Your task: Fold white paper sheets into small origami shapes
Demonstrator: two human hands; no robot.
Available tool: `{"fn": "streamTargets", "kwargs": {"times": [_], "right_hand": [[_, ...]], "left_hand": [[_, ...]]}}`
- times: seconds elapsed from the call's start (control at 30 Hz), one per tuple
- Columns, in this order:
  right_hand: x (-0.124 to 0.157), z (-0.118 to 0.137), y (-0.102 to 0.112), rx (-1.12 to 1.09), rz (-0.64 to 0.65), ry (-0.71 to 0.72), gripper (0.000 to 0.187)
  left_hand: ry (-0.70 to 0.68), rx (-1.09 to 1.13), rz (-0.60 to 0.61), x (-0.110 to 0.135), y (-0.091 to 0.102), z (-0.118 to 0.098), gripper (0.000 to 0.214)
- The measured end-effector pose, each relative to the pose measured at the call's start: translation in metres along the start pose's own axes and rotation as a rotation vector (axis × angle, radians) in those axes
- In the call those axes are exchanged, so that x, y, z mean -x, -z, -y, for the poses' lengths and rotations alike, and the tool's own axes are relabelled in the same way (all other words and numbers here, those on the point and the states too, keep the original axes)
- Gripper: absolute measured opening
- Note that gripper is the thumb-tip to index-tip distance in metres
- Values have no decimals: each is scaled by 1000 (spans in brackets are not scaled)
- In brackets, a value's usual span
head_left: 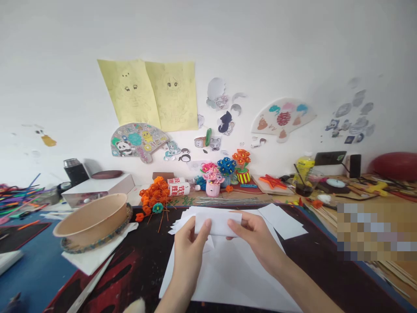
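Observation:
My left hand point(190, 248) and my right hand point(252, 232) both pinch a small folded white paper point(217, 222), held just above the table in the middle of the view. The left thumb lies on its left end, the right thumb and fingers clamp its right end. Under the hands lies a large white sheet point(234, 274), with a loose stack of white paper pieces point(182, 219) behind it on the dark mat point(137, 265).
A tan bowl point(93, 217) sits at left on a woven ring and white paper. Behind the hands are orange pipe-cleaner flowers point(154, 195), a glue bottle point(179, 189), small flower pots point(213, 180) and metal wires. More white sheets point(283, 221) lie right; tools and sticks crowd the far right.

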State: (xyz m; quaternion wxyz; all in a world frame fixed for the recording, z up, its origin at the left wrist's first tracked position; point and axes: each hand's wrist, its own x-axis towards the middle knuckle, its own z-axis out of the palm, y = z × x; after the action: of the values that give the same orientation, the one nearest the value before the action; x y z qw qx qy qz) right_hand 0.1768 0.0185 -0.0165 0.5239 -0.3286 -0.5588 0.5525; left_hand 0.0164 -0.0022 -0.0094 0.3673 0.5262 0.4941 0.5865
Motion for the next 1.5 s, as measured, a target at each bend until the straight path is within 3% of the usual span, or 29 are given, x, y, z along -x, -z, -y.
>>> {"fn": "streamTargets", "kwargs": {"times": [0.1, 0.33, 0.87, 1.1, 1.5], "right_hand": [[-1, 1, 1, 22, -55, 7, 42], [-2, -2, 4, 29, 15, 29, 44], [-1, 0, 3, 61, 6, 32, 40], [-1, 3, 7, 180, 13, 61, 41], [2, 5, 9, 260, 13, 97, 37]], "left_hand": [[-19, 5, -22, 1, 1, 0, 25], [9, 26, -49, 1, 2, -1, 26], [27, 46, -37, -1, 1, 2, 29], [40, 86, 0, 0, 3, 2, 25], [-30, 65, -2, 0, 8, -1, 37]]}}
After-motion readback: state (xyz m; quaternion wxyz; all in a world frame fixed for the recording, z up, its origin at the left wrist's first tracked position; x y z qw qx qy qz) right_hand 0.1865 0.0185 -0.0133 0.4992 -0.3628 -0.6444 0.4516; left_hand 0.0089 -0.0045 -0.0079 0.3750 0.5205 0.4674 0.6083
